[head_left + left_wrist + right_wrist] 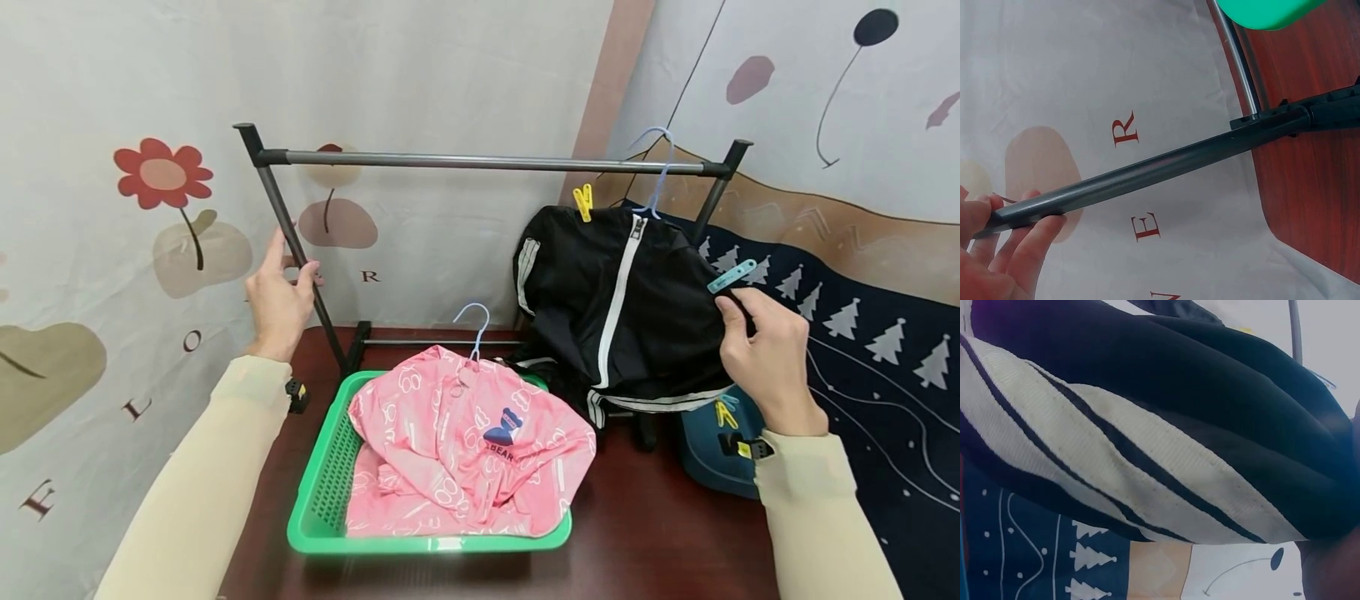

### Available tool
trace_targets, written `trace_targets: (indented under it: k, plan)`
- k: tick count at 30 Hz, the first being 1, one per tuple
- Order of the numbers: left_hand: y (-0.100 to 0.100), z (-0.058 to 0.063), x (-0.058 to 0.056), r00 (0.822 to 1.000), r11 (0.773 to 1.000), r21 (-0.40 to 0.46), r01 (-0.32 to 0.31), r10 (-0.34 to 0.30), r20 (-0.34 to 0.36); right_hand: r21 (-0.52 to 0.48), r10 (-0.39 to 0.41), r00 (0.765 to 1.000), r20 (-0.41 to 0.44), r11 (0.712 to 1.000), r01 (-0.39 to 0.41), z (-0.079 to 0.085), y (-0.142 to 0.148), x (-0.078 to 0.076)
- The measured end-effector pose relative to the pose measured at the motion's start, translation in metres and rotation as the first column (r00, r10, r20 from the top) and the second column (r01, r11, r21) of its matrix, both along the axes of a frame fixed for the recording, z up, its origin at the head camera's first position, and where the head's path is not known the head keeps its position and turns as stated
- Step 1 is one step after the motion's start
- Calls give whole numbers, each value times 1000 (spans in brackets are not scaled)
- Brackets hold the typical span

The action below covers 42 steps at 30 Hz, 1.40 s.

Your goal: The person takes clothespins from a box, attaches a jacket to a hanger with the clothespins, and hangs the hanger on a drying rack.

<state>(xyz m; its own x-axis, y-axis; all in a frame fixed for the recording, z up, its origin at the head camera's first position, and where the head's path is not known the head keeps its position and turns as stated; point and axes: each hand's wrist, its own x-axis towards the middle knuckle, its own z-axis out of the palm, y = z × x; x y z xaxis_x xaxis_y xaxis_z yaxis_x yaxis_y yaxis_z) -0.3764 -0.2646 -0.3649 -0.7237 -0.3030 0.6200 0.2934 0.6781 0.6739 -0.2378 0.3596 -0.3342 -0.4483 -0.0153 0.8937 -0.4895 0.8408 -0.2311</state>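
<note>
L grip (281, 298) round post (1160, 165), R grip (776, 358) pinching blk jacket (667, 292) — pink top (427, 450) in basket (405, 546), bin (712, 471) part-hidden

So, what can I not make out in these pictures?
Head: most of the floor inside the green plastic basket, under the pink printed jacket.
Head: part of the blue container, behind the black white-zipped jacket.
Right wrist: most of the right hand, beyond the right edge.

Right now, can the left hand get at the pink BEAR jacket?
Likely yes, if the left hand lets go of the rack's left upright: the pink BEAR jacket lies uncovered in the green basket.
</note>
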Motion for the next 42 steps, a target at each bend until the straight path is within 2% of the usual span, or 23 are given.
trace_targets:
  k: [11,19,31,42]
  plan:
    - [-1,-1,1,1000,1000,2,3,-3,21,24,35,997,67,999,-36,6,-14,-16]
    - [1,0,2,1000,1000,-16,-11,11,14,24,54,991,123,998,-58,-5,-18,-26]
    - [2,1,2,1000,1000,-10,-9,9,21,-12,80,982,172,997,-79,-22,-22,-27]
    - [1,-1,4,1000,1000,-7,-16,16,25,-77,53,981,186,996,-40,-31,-18,-23]
